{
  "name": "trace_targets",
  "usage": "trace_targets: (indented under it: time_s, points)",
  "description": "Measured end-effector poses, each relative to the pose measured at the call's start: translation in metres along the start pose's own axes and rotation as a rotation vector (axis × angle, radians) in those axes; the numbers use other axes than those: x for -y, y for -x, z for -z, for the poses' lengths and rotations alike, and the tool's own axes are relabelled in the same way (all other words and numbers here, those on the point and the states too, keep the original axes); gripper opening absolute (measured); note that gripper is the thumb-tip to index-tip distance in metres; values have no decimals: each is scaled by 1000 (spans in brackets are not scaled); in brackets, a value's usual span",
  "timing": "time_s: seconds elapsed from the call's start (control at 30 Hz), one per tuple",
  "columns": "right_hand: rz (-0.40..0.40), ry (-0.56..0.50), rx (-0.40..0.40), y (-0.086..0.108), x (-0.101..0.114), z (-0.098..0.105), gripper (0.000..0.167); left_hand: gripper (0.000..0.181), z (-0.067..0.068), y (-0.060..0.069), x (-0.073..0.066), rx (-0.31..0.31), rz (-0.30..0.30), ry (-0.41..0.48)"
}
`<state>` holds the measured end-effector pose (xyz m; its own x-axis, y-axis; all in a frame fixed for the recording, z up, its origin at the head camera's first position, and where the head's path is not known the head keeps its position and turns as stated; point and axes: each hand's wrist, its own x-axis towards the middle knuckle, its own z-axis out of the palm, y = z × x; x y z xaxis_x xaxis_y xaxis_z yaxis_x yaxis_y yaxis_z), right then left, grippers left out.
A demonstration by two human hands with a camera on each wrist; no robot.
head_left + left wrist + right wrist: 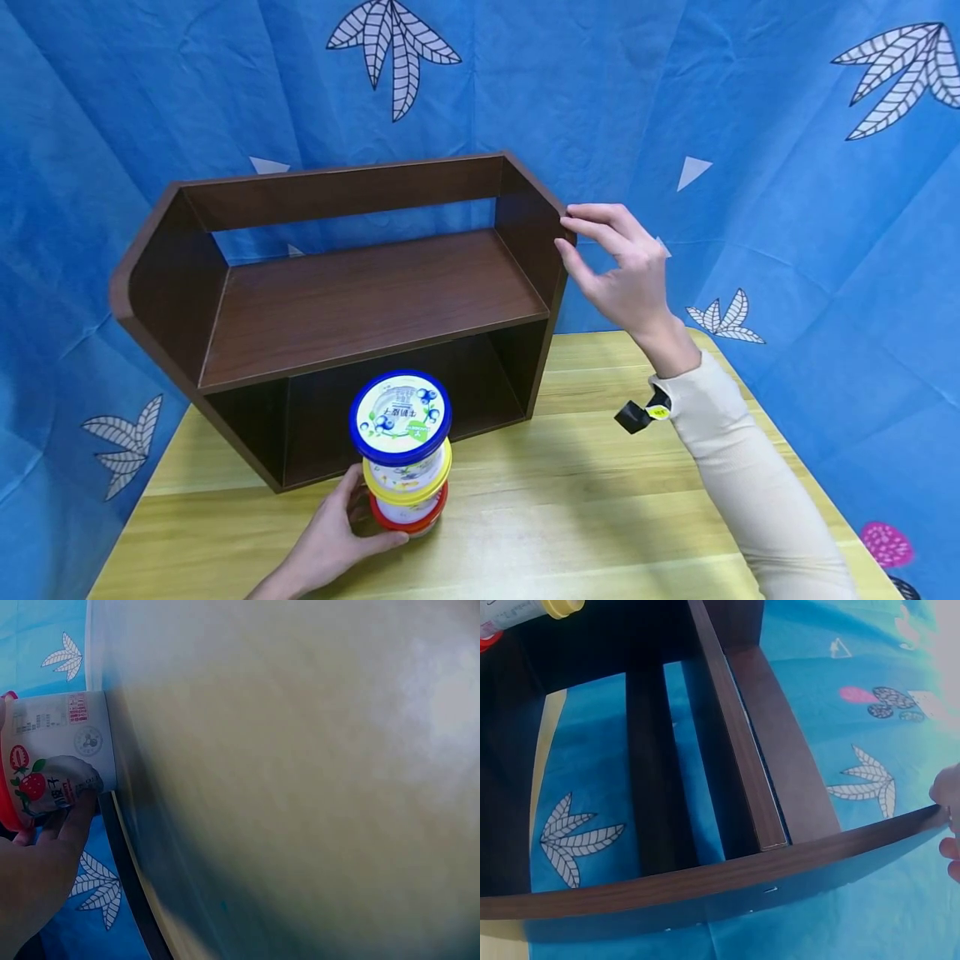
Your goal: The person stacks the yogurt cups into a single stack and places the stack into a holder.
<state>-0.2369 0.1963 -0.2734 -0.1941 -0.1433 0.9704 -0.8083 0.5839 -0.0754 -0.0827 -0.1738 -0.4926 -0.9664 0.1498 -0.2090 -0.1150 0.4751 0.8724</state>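
Observation:
Three round tubs are stacked in front of the dark brown shelf unit (382, 287). On top is a blue-lidded tub (401, 418) with blueberry pictures, then a yellow-lidded tub (411, 482), then a red-lidded tub (408, 521). My left hand (322, 542) holds the lowest one from the left, thumb across its front. In the left wrist view, strawberry pictures show on this red-lidded tub (64, 754), with fingers against its side. My right hand (626, 271) grips the upper front edge of the unit's right side panel between thumb and fingers.
The unit has an upper shelf board and a lower compartment, and stands on a light wooden table (600, 500). Behind hangs a blue cloth (600, 100) with leaf prints. A black tag (633, 417) dangles at the right sleeve.

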Motion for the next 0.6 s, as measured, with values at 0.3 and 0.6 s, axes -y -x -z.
trace_targets:
  time_s: [0.3,0.6]
  points:
    - [2,-21,11,-4,0,-2,23,97,-1,0,-2,-9,-9,-15]
    - [-12,-35,1,-2,0,-3,23,98,-1,-1,-1,-18,-7,-29]
